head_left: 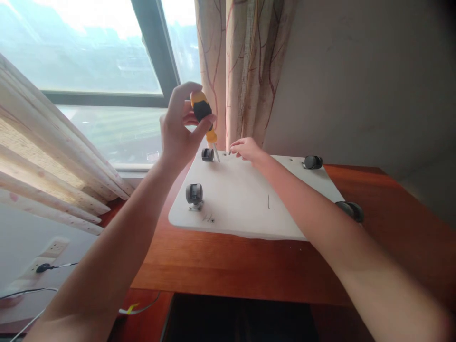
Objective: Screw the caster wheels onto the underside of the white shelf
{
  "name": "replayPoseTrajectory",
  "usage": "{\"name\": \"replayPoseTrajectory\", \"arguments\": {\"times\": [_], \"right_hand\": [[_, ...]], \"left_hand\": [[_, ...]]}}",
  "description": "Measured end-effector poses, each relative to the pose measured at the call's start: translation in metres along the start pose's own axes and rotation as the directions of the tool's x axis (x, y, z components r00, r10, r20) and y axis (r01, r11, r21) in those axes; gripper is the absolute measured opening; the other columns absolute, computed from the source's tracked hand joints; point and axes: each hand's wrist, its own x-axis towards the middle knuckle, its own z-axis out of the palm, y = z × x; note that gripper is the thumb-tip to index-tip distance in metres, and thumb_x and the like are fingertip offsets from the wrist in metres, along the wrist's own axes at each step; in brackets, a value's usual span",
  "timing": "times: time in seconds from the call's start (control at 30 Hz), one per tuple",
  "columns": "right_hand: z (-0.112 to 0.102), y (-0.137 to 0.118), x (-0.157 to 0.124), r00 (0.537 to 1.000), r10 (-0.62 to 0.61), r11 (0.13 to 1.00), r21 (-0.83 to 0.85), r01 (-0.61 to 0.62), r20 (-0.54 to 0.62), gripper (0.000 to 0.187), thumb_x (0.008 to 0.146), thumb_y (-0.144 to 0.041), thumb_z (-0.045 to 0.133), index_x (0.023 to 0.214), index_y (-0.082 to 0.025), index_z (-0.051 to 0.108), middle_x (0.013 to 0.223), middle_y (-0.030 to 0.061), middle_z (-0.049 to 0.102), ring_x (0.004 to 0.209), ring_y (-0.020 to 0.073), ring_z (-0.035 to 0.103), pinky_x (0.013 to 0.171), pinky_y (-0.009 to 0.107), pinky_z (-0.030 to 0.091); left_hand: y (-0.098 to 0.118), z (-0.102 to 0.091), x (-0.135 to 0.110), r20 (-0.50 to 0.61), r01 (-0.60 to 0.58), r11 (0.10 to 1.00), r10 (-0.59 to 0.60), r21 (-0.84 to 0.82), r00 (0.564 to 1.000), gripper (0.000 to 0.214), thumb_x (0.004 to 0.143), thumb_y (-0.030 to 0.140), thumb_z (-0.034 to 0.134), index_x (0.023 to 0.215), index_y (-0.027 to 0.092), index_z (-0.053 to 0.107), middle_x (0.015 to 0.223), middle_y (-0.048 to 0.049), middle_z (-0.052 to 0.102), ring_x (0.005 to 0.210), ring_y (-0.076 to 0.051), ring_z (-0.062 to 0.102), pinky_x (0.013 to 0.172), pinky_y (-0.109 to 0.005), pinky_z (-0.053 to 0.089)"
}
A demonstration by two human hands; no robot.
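Observation:
A yellow and black screwdriver is gripped by its handle in my left hand, its shaft slanting down over a white board. My right hand is at the board's far edge, with thumb and fingers pinched around a small thing too tiny to name. Close by lies a small dark hole or fitting in the board. Black caster wheels stand on the board: one at the far left, one at the near left, one at the far right and one at the near right, partly behind my right forearm.
The board rests on a reddish-brown wooden table. Behind it hang patterned curtains beside a window. Wall sockets with a black plug and cables are at the lower left. A grey wall rises at the right.

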Motion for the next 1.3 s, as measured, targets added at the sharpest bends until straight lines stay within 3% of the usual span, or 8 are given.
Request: {"name": "replayPoseTrajectory", "arguments": {"times": [0.23, 0.4, 0.5, 0.6, 0.7, 0.93, 1.13, 1.3], "right_hand": [[0.023, -0.007, 0.027, 0.996, 0.023, 0.995, -0.095, -0.015, 0.082, 0.040, 0.098, -0.034, 0.062, 0.132, -0.015, 0.056, 0.131, 0.0111, 0.060, 0.108, 0.0218, 0.064, 0.090, 0.046, 0.055], [0.016, -0.014, 0.025, 0.995, -0.009, 0.983, -0.184, 0.027, 0.101, 0.034, 0.095, -0.033, 0.065, 0.123, -0.013, 0.063, 0.121, 0.0101, 0.065, 0.102, 0.0212, 0.066, 0.087, 0.041, 0.057], [-0.007, -0.020, 0.016, 0.995, -0.022, 0.968, -0.247, 0.046, 0.096, 0.022, 0.092, -0.019, 0.062, 0.103, -0.001, 0.069, 0.096, 0.0077, 0.070, 0.087, 0.0152, 0.069, 0.084, 0.031, 0.053], [-0.050, -0.026, -0.008, 0.994, -0.076, 0.945, -0.313, 0.098, 0.081, 0.049, 0.095, -0.017, 0.026, 0.106, 0.012, 0.065, 0.088, 0.0006, 0.063, 0.084, 0.0044, 0.068, 0.084, 0.026, 0.042], [-0.111, -0.020, -0.045, 0.992, -0.122, 0.920, -0.375, 0.110, -0.009, 0.036, 0.086, -0.028, 0.059, 0.108, -0.002, 0.072, 0.083, 0.0020, 0.072, 0.069, 0.0055, 0.064, 0.071, 0.023, 0.043], [-0.230, 0.114, -0.134, 0.886, 0.048, 0.998, -0.020, -0.064, -0.461, 0.040, 0.081, -0.042, 0.074, 0.105, -0.011, 0.077, 0.076, 0.0086, 0.071, 0.060, 0.0047, 0.052, 0.056, 0.038, 0.030], [-0.209, 0.215, -0.166, 0.711, 0.291, 0.949, 0.290, -0.127, -0.640, 0.029, 0.073, -0.045, 0.084, 0.091, -0.023, 0.080, 0.072, 0.0073, 0.064, 0.053, 0.0109, 0.049, 0.050, 0.036, 0.032], [-0.188, 0.220, -0.176, 0.759, 0.295, 0.941, 0.314, -0.126, -0.580, 0.028, 0.078, -0.045, 0.077, 0.101, -0.029, 0.079, 0.106, 0.0167, 0.073, 0.086, 0.0273, 0.070, 0.065, 0.042, 0.048]], "left_hand": [[-0.019, 0.004, 0.009, 0.021, -0.007, 1.000, 0.007, 0.024, 1.000, 0.045, 0.079, 0.028, 0.077, 0.118, 0.033, 0.057, 0.086, 0.0036, 0.074, 0.076, -0.017, 0.071, 0.069, -0.030, 0.059], [-0.028, 0.010, 0.012, 0.021, 0.014, 1.000, -0.014, 0.016, 1.000, 0.044, 0.080, 0.030, 0.077, 0.118, 0.033, 0.056, 0.086, 0.0033, 0.073, 0.078, -0.017, 0.072, 0.069, -0.029, 0.059], [-0.033, 0.016, 0.013, 0.032, 0.005, 1.000, -0.006, 0.023, 0.999, 0.044, 0.079, 0.030, 0.077, 0.118, 0.033, 0.057, 0.086, 0.0032, 0.073, 0.079, -0.017, 0.072, 0.069, -0.029, 0.059], [-0.038, 0.021, 0.015, 0.031, -0.007, 0.999, 0.006, 0.036, 1.000, 0.044, 0.079, 0.029, 0.077, 0.118, 0.032, 0.057, 0.085, 0.0034, 0.073, 0.080, -0.017, 0.072, 0.070, -0.028, 0.059], [-0.043, 0.026, 0.018, 0.022, -0.015, 0.999, 0.014, 0.042, 1.000, 0.043, 0.080, 0.028, 0.076, 0.118, 0.032, 0.057, 0.084, 0.0035, 0.073, 0.080, -0.017, 0.071, 0.069, -0.027, 0.058], [-0.058, 0.036, 0.027, -0.013, 0.011, 0.999, -0.010, 0.039, 1.000, 0.041, 0.080, 0.030, 0.074, 0.117, 0.034, 0.057, 0.083, 0.0040, 0.072, 0.073, -0.015, 0.070, 0.066, -0.026, 0.057], [-0.072, 0.046, 0.033, -0.027, -0.012, 0.997, 0.014, 0.082, 1.000, 0.041, 0.081, 0.036, 0.074, 0.118, 0.033, 0.057, 0.079, 0.0043, 0.069, 0.069, -0.015, 0.068, 0.062, -0.025, 0.054], [-0.070, 0.048, 0.034, -0.008, -0.020, 0.995, 0.021, 0.097, 1.000, 0.040, 0.081, 0.037, 0.075, 0.117, 0.032, 0.057, 0.080, 0.0039, 0.069, 0.071, -0.015, 0.068, 0.063, -0.025, 0.055]]}}
